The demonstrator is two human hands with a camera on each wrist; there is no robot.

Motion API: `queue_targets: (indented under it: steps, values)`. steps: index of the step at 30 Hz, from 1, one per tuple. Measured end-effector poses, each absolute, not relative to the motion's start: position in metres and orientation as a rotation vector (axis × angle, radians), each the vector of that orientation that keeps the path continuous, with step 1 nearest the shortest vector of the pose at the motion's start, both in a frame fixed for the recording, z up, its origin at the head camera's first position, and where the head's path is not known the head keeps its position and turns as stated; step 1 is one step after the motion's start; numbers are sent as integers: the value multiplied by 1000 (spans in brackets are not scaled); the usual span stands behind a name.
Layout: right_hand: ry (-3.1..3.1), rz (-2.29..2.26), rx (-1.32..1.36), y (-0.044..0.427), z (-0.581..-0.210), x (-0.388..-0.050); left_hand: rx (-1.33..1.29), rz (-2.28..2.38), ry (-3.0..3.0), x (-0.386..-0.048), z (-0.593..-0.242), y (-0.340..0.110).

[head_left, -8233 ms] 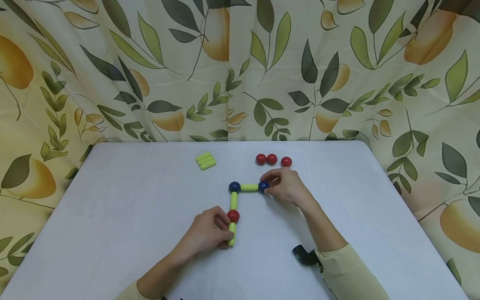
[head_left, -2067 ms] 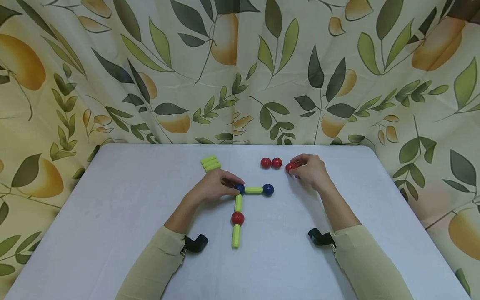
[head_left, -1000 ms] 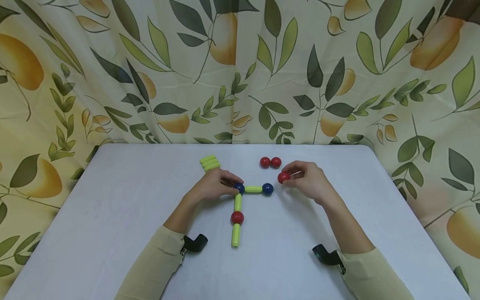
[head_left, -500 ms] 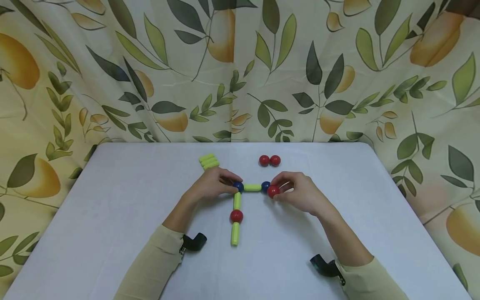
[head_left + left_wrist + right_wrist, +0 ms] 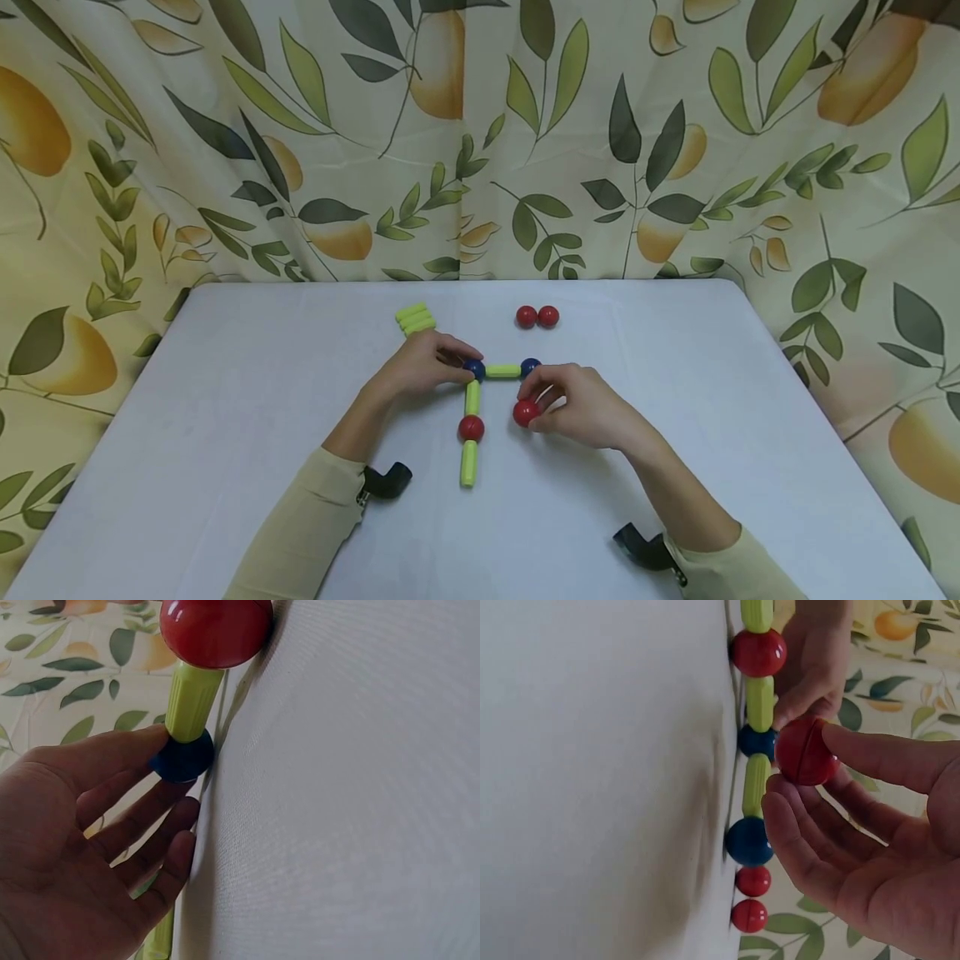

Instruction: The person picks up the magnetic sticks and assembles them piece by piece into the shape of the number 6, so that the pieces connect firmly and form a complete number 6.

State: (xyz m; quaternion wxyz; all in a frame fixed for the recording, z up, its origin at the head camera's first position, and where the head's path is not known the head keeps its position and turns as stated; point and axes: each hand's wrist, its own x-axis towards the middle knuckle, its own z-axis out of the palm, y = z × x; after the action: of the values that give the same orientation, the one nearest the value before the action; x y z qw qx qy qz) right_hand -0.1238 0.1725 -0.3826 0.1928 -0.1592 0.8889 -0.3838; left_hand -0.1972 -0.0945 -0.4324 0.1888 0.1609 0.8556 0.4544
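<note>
The right hand point(image 5: 581, 408) is gripping a red ball point(image 5: 526, 413), rightward of the nearest green rod point(image 5: 468, 464); the left hand point(image 5: 422, 363) is pinching the blue corner ball point(image 5: 474, 369)

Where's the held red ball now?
In the head view, the held red ball is right of centre, pinched by the right hand, lower in frame than the right blue ball.

Indoor spot, room type unclear: white table point(image 5: 225, 400), fruit-print curtain point(image 5: 480, 125) behind.
</note>
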Motion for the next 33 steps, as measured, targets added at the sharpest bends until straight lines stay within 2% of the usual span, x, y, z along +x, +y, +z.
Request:
queue_targets:
  steps: [33]
  values:
    - [2286,-968,-768,136,-395,-89,461,1279,2410,-199,-435,-95]
